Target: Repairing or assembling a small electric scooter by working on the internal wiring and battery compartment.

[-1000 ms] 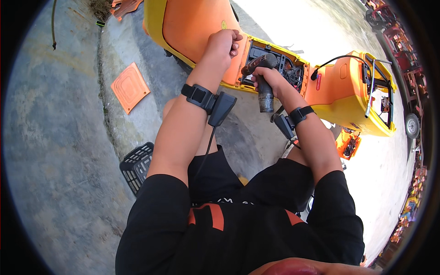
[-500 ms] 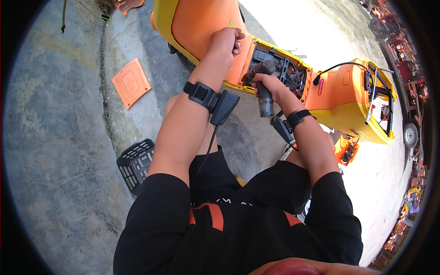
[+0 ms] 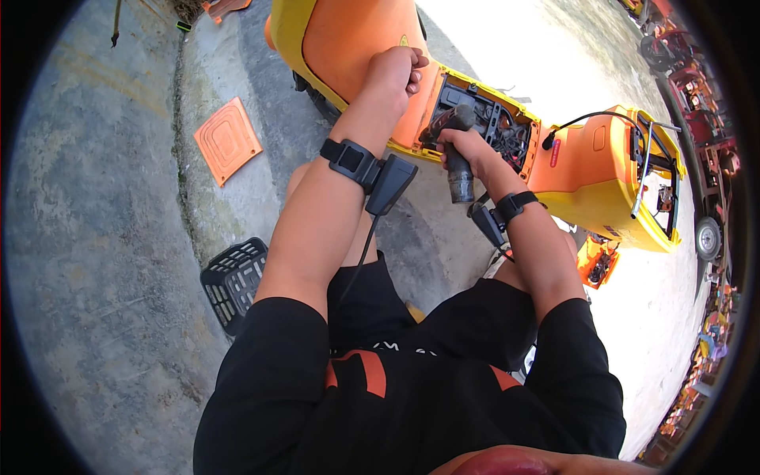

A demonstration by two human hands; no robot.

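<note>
An orange and yellow scooter body (image 3: pixel 356 39) stretches across the upper middle, with an open bay (image 3: pixel 495 115) full of black parts and wires. My right hand (image 3: pixel 465 149) is wrapped round a dark, worn cordless drill (image 3: pixel 459 178). The drill's head lies over the bay's near left part; its tip is hard to make out. My left hand (image 3: pixel 400 70) rests by the orange panel just left of the bay. Its fingers are curled in, and whatever they may hold is hidden. Both forearms carry black strapped-on devices.
An orange square cover (image 3: pixel 228 141) lies on the concrete at the left, with a black plastic basket (image 3: pixel 236 285) nearer me. A black cable (image 3: pixel 590 117) loops over the scooter's right part. Beneath that stands an orange bin of parts (image 3: pixel 598 260). Vehicles line the far right.
Almost nothing differs. The whole view has shifted very slightly; both hands and the drill keep their places against the scooter.
</note>
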